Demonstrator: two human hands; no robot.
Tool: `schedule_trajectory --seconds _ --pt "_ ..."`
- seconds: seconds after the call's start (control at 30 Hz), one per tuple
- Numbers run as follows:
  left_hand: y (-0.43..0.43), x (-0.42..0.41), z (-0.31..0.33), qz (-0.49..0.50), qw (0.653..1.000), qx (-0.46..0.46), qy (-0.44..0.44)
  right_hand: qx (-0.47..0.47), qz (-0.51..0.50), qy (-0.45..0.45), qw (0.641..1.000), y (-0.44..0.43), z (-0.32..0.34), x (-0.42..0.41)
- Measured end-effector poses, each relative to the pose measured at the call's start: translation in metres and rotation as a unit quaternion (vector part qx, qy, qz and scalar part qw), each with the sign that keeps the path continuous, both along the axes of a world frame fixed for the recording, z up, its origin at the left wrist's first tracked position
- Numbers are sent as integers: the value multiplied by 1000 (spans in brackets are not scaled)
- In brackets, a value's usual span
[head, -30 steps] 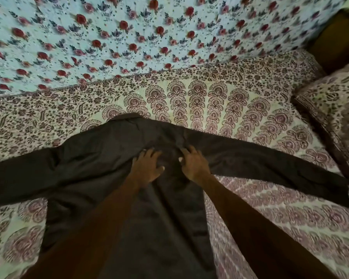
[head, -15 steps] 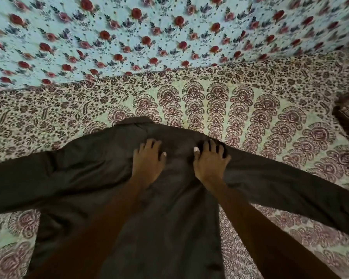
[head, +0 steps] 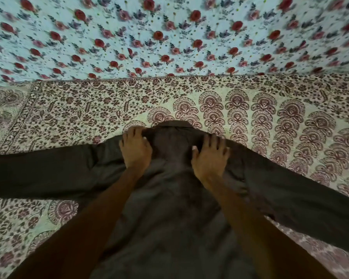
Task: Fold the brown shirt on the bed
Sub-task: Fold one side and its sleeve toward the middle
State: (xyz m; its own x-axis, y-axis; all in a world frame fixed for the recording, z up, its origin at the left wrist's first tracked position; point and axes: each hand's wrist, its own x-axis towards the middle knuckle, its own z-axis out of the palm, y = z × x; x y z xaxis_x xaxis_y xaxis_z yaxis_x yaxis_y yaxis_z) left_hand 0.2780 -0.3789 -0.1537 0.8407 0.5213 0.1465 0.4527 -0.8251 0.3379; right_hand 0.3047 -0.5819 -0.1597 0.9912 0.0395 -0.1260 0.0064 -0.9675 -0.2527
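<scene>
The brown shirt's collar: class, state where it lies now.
In the head view, the collar lies at centre on the patterned bedspread, between and just beyond the left hand and right hand.

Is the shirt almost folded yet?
Not yet. The brown shirt is spread flat on the bed sheet. The left hand and right hand press its shoulders beside the collar. Both sleeves lie stretched out, so every fold is left to do.

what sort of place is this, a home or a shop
Probably a bedroom in a home: a bed covered in a printed sheet, a rose-patterned cloth beyond it, and a brown shirt spread flat under the left hand and right hand.
</scene>
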Motion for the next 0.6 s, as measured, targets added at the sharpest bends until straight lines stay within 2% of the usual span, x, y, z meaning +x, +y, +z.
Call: schedule_trajectory --seconds 0.07,0.1,0.17,0.23,0.3,0.37,0.43,0.53,0.6 --pt "25 0 0 39 997 1 71 55 126 2 991 30 -2 -6" --pt "38 2 -1 31 992 4 119 72 153 31 985 40 -4 -7" --pt "66 7 2 1 976 6 219 97 139 103 980 54 -12 -5" --pt "88 15 6 -51 957 46 282 87 118 129 981 58 -20 -5" --pt "102 25 11 -89 954 112 263 72 118 128 982 61 -24 -6" --pt "110 31 12 -91 959 143 225 64 111 122 984 66 -25 -7" --pt "111 29 9 -82 956 159 231 54 103 112 987 69 -26 -7" --pt "98 8 0 -20 981 126 149 35 99 98 990 72 -27 -9" --pt "81 -10 -9 -15 992 74 103 23 102 88 991 72 -26 -10"
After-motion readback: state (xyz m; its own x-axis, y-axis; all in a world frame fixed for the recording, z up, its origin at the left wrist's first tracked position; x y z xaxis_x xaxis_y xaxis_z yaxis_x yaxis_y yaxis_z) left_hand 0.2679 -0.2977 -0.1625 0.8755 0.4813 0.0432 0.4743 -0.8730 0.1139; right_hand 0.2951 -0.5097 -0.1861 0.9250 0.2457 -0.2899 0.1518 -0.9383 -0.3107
